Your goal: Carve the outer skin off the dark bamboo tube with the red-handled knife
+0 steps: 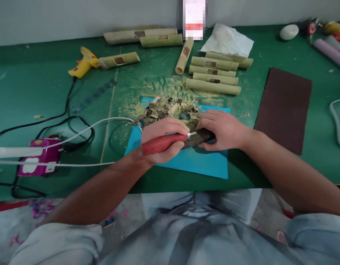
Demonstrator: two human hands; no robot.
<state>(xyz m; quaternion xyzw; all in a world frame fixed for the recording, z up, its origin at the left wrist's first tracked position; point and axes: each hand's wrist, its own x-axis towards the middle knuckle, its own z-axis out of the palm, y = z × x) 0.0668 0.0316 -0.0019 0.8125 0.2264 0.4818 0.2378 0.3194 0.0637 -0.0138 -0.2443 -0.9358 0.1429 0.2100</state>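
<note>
My left hand [163, 141] is closed round the red wooden handle of a carving knife [161, 143], whose metal tip meets a dark bamboo piece [199, 137]. My right hand [221, 129] lies over that dark piece, fingers wrapped on it, pressing it down on a blue sheet [192, 162]. A heap of bamboo chips and sawdust [167, 108] lies just behind both hands on the sheet's far edge.
Several cut bamboo tubes [214, 75] lie at the back, more along the wall [139, 35]. A yellow glue gun [83, 62] and a purple power strip [39, 158] with cables sit left. A brown sandpaper sheet [284, 106] lies right, white cloth [227, 40] behind.
</note>
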